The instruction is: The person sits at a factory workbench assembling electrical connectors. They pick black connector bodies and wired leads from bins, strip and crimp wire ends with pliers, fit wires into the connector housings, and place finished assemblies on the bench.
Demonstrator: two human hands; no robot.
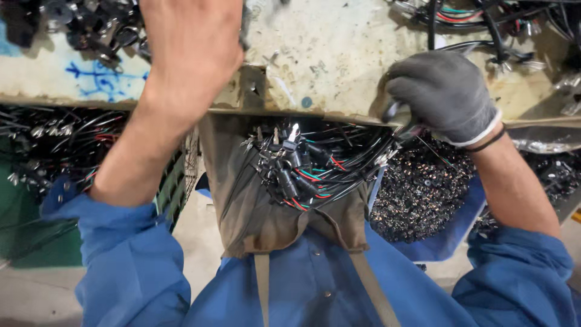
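Head camera view, looking straight down at a person in a blue work jacket standing against a worn, pale worktop [327, 54] that fills the top of the frame.

Left hand [193, 42], bare, is at the upper left, reaching over the worktop toward a heap of dark metal and plastic parts [91, 27] in the top left corner. Its fingers are cut off by the frame edge and turned away, so I cannot tell whether this grip is clenched or released.

Right hand [445, 91], in a grey knit glove, sits at the upper right on the worktop's near edge. Its grip is clenched around a bundle of thin black cables [396, 124] that trail down and left.

Those cables end in a brown cloth apron pouch [254, 206] at the centre of the frame, hanging open below the worktop edge. Inside lies a tangle of black leads with small plugs [296, 166] and red and green wires.

At lower right, a blue tray [451, 236] holds many tiny dark parts. At far left, more loose wires [54, 133] lie over a green crate.

Judging from this, drawing leads out cleanly calls for a firm gloved hold near the plugs and a slow, steady pull, so the tangle does not lift out whole.
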